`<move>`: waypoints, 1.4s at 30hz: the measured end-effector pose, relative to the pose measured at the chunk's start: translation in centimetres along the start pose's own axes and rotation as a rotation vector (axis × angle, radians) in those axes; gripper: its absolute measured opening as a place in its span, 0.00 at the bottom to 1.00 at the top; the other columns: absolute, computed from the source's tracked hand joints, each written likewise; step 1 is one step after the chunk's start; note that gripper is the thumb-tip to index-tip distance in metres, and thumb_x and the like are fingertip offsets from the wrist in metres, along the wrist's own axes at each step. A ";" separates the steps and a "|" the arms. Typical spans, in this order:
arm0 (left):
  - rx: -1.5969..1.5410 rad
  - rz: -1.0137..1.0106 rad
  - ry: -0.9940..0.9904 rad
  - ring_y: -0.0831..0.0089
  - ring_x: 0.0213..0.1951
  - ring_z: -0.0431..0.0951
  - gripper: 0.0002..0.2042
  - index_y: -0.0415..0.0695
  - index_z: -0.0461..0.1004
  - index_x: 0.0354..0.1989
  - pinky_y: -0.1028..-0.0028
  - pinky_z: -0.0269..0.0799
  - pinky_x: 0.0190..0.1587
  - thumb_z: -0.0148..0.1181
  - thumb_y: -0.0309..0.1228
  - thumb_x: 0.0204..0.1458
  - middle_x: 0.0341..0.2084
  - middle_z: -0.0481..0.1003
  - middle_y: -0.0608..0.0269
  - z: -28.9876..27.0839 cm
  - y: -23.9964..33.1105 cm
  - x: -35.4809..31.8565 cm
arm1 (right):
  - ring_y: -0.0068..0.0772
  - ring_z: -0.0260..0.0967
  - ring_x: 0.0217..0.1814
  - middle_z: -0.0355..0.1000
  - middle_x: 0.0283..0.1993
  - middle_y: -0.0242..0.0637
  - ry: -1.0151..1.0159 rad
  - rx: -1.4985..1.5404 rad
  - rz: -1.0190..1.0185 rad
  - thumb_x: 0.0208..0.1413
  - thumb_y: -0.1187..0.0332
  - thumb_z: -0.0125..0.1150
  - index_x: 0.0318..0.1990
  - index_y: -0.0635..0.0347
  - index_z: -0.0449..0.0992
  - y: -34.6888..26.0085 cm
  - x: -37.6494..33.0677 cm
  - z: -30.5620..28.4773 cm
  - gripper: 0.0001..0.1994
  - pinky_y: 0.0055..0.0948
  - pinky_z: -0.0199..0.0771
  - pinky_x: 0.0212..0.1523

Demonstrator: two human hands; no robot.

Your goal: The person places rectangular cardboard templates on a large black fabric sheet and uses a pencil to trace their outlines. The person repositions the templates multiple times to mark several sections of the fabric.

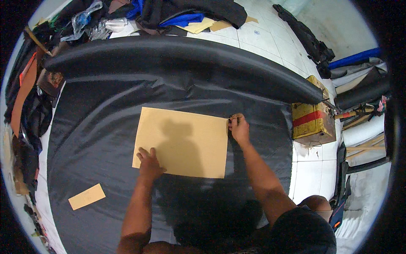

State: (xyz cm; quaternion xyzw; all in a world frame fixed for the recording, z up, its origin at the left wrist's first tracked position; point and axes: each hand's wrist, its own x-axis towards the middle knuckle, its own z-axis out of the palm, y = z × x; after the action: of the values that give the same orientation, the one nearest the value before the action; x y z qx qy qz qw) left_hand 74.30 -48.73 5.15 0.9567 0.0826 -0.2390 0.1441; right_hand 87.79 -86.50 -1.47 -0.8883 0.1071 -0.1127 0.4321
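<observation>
Cardboard template [182, 142] pinned flat on black fabric [101, 127] for edge marking.
Left hand [149, 163] presses it, fingers spread open, so it won't slide; right hand [239, 128] fingers pinch a small marker at its upper right corner.

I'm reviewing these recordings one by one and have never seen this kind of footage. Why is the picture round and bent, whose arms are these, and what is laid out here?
There is no machine: a person wears a wide fisheye camera on the head, looking down at their own bare hands, so straight edges curve near the rim. The forearms enter from the bottom edge. Black fabric is spread on the floor, unrolled from a thick black roll. A tan cardboard sheet lies on it. The left hand presses flat on the sheet's lower left corner. The right hand is at its upper right corner, pinching something small; what it is cannot be told. A smaller tan card piece lies apart, lower left.
</observation>
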 end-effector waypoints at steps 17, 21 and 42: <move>0.020 -0.049 -0.032 0.30 0.66 0.54 0.47 0.44 0.53 0.69 0.51 0.70 0.59 0.74 0.45 0.42 0.68 0.42 0.25 0.7 -3.4 -4.7 | 0.39 0.76 0.39 0.76 0.36 0.46 -0.296 -0.031 -0.071 0.62 0.70 0.45 0.46 0.64 0.77 -6.4 -13.4 -3.8 0.13 0.36 0.75 0.42; 0.009 -0.081 -0.099 0.39 0.60 0.66 0.42 0.49 0.55 0.68 0.51 0.72 0.55 0.69 0.51 0.47 0.64 0.53 0.33 3.8 -5.7 -13.0 | 0.52 0.75 0.47 0.76 0.45 0.52 -0.399 -0.154 -0.467 0.60 0.68 0.50 0.50 0.60 0.75 -5.4 -17.0 -0.3 0.14 0.44 0.75 0.50; -0.394 -1.769 0.507 0.43 0.64 0.60 0.31 0.40 0.56 0.67 0.52 0.60 0.63 0.51 0.47 0.62 0.63 0.59 0.37 27.6 -14.0 -52.7 | 0.46 0.73 0.44 0.75 0.40 0.39 -0.843 -0.225 -0.960 0.58 0.64 0.59 0.42 0.55 0.78 -14.0 -27.6 9.0 0.08 0.43 0.69 0.47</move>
State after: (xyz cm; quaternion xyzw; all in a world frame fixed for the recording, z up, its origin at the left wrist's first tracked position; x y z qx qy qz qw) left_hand 13.20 -48.89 3.94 0.5283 0.8473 -0.0282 0.0472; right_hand 65.48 -63.47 1.26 -0.8454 -0.4695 0.0769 0.2427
